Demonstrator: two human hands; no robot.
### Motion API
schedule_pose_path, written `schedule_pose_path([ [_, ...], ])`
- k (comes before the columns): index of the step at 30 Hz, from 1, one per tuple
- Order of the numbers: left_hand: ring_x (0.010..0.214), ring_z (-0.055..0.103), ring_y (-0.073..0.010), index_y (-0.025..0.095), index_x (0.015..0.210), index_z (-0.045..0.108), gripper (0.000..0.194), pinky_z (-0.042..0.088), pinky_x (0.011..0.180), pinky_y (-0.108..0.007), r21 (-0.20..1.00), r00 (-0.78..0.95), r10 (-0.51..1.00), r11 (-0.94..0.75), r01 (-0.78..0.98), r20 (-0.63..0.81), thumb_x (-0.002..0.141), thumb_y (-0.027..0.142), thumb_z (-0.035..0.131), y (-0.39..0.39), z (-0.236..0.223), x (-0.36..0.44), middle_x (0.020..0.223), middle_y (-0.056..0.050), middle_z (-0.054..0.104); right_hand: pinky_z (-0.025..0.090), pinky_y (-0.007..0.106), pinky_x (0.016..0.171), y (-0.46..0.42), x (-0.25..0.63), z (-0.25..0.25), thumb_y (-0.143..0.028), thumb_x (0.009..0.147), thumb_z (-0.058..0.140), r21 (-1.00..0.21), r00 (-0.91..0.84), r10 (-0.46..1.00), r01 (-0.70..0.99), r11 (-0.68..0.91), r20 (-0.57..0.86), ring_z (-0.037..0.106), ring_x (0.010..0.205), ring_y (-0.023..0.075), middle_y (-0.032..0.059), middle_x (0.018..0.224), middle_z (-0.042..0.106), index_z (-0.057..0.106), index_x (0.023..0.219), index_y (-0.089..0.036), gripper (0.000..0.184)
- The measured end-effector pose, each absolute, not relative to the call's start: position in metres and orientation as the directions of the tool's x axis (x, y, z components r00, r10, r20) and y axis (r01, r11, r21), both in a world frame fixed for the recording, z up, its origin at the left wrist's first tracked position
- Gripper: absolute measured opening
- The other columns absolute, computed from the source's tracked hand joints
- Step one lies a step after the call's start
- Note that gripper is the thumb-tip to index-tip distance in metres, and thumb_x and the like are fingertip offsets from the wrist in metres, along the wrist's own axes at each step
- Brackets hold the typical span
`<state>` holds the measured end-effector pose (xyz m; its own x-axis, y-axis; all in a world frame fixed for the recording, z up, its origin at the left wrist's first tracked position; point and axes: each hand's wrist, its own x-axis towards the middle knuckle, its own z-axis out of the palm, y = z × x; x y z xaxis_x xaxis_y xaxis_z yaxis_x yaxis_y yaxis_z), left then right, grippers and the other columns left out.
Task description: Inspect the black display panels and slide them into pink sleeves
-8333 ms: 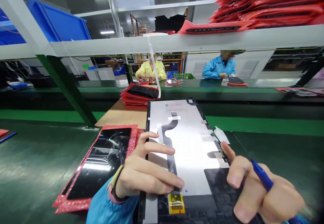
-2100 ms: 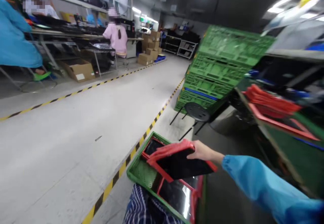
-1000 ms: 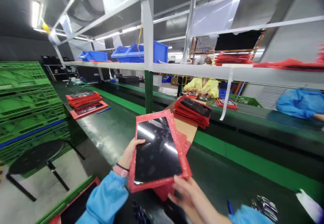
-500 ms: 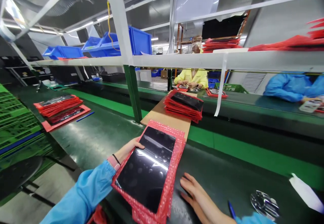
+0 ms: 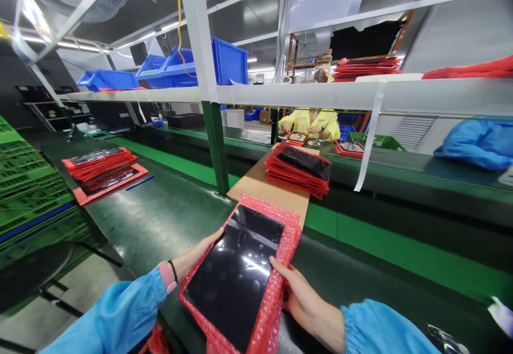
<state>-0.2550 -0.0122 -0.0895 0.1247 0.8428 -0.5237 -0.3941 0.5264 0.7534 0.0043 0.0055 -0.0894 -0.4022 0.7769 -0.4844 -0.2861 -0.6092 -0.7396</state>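
A black glossy screen panel (image 5: 236,274) lies face up on a stack of red bubble-wrap sleeves (image 5: 276,295), tilted in front of me. My left hand (image 5: 204,247) grips the left edge of the stack, its fingers hidden beneath. On the right side, my right hand (image 5: 298,295) has its thumb on the panel's edge and its other fingers around the side of the sleeves. Just beyond is a brown cardboard sheet (image 5: 252,183), on which another pile of red sleeves (image 5: 298,170) sits with a dark panel on top.
Red sleeves with panels (image 5: 100,167) lie on the left of the green workbench (image 5: 160,204), beside a blue stick (image 5: 139,182). Green crates (image 5: 32,183) stand at far left. A post (image 5: 214,146) carries a shelf with blue bins (image 5: 228,60). A person in yellow (image 5: 331,122) works across the line.
My right hand has moved left from above the bench and closed on the right edge of the stack. The left thumb has slipped off the panel's face to its edge.
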Motion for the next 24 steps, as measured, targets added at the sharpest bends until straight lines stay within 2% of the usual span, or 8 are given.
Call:
schedule_pose_path([
  [3,0.078,0.074,-0.0247,0.012,0.091,0.074,0.049,0.057,0.079,-0.032,0.7,0.182,0.799,0.593,-0.397,-0.573,0.079,0.058,0.065,-0.01,-0.09,-0.251,0.086,-0.014,0.078,0.051,0.035,0.075,0.003,0.013,-0.093,-0.048,0.058,0.087,-0.736,-0.363,0.77,-0.262,-0.624,-0.524,0.067,0.103,0.0278,0.0054,0.101,0.077,0.069,0.099,-0.021,0.052],
  [8,0.069,0.073,-0.0242,0.01,0.089,0.074,0.049,0.058,0.072,-0.033,0.663,0.238,0.774,0.628,-0.407,-0.587,0.077,0.057,0.067,0.007,-0.09,-0.254,0.083,-0.014,0.078,0.054,0.039,0.082,0.008,-0.009,-0.093,-0.036,0.061,0.087,-0.654,-0.431,0.772,-0.42,-0.629,-0.467,0.072,0.091,0.0293,0.0087,0.082,0.079,0.071,0.096,-0.014,0.044],
  [13,0.088,0.072,-0.0279,0.01,0.095,0.073,0.068,0.053,0.088,-0.036,0.685,0.323,0.8,0.599,-0.414,-0.505,0.076,0.073,0.056,0.021,-0.089,-0.253,0.092,-0.016,0.077,0.054,0.041,0.085,0.025,-0.02,-0.089,-0.043,0.068,0.08,-0.572,-0.466,0.711,-0.425,-0.702,-0.526,0.073,0.085,0.0291,0.0124,0.081,0.078,0.072,0.095,-0.01,0.043],
  [16,0.098,0.069,-0.0304,0.012,0.093,0.073,0.067,0.05,0.091,-0.038,0.752,0.291,0.807,0.586,-0.301,-0.513,0.073,0.074,0.058,0.028,-0.084,-0.257,0.095,-0.015,0.076,0.054,0.045,0.086,0.035,-0.006,-0.085,-0.048,0.067,0.079,-0.58,-0.535,0.643,-0.311,-0.753,-0.548,0.073,0.085,0.031,0.0135,0.082,0.078,0.072,0.089,-0.011,0.043],
  [18,0.099,0.067,-0.0338,0.014,0.092,0.072,0.065,0.05,0.087,-0.041,0.801,0.119,0.823,0.568,-0.188,-0.555,0.069,0.074,0.063,0.04,-0.076,-0.264,0.093,-0.016,0.075,0.053,0.05,0.085,0.045,0.011,-0.082,-0.054,0.067,0.077,-0.629,-0.522,0.639,-0.23,-0.743,-0.565,0.07,0.094,0.0339,0.0145,0.091,0.077,0.071,0.092,-0.014,0.047],
  [20,0.102,0.065,-0.0347,0.015,0.099,0.069,0.066,0.05,0.082,-0.04,0.838,-0.084,0.837,0.528,-0.134,-0.541,0.067,0.072,0.066,0.064,-0.063,-0.271,0.096,-0.016,0.073,0.052,0.053,0.086,0.065,0.034,-0.077,-0.06,0.067,0.074,-0.721,-0.394,0.738,-0.224,-0.656,-0.548,0.064,0.109,0.0367,0.0165,0.111,0.073,0.069,0.101,-0.017,0.055],
  [22,0.112,0.06,-0.0311,0.017,0.115,0.061,0.068,0.049,0.085,-0.036,0.88,-0.186,0.862,0.447,-0.161,-0.472,0.073,0.07,0.061,0.102,-0.047,-0.271,0.114,-0.015,0.067,0.05,0.051,0.09,0.099,0.058,-0.073,-0.065,0.066,0.072,-0.804,-0.152,0.849,-0.271,-0.529,-0.507,0.053,0.127,0.0366,0.0194,0.135,0.059,0.062,0.114,-0.02,0.066],
  [24,0.116,0.058,-0.0298,0.015,0.126,0.052,0.072,0.048,0.087,-0.036,0.9,-0.2,0.883,0.386,-0.204,-0.424,0.08,0.069,0.054,0.15,-0.033,-0.259,0.13,-0.018,0.057,0.046,0.042,0.098,0.144,0.079,-0.069,-0.067,0.07,0.068,-0.842,-0.012,0.883,-0.296,-0.451,-0.469,0.038,0.14,0.0289,0.0145,0.152,0.039,0.052,0.128,-0.027,0.073],
])
